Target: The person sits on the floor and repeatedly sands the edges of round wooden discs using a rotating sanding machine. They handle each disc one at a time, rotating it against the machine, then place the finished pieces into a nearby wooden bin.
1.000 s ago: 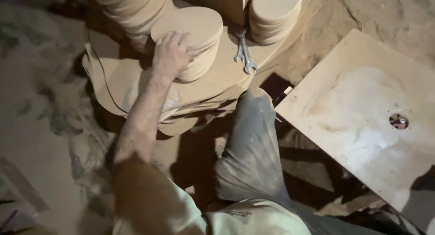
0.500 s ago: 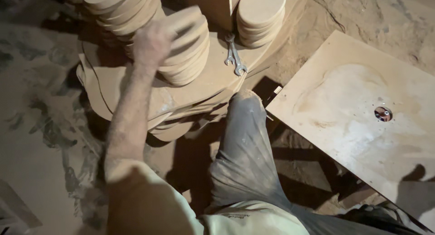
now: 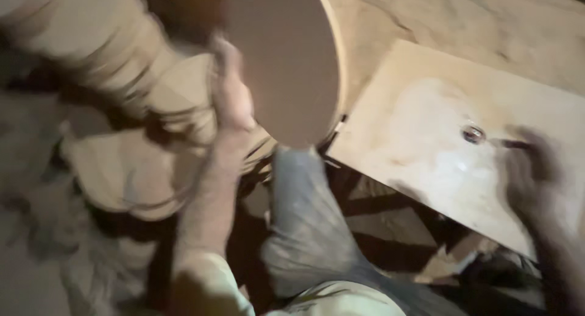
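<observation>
My left hand grips the edge of a round wooden disc and holds it lifted and tilted, its brown flat face toward the camera. Behind it sit blurred stacks of similar discs on a larger curved wooden piece. My right hand is blurred over the near right part of a pale square board, close to a small round metal fitting. Whether it holds anything is unclear; a thin dark object shows near its fingers.
My knee in grey trousers sits between the disc pile and the board. Dusty ground surrounds everything, and dark wooden scraps lie under the board's near edge.
My left hand has lifted a disc off the stack and tipped it up. My right hand has come into view over the square board. The camera has moved closer.
</observation>
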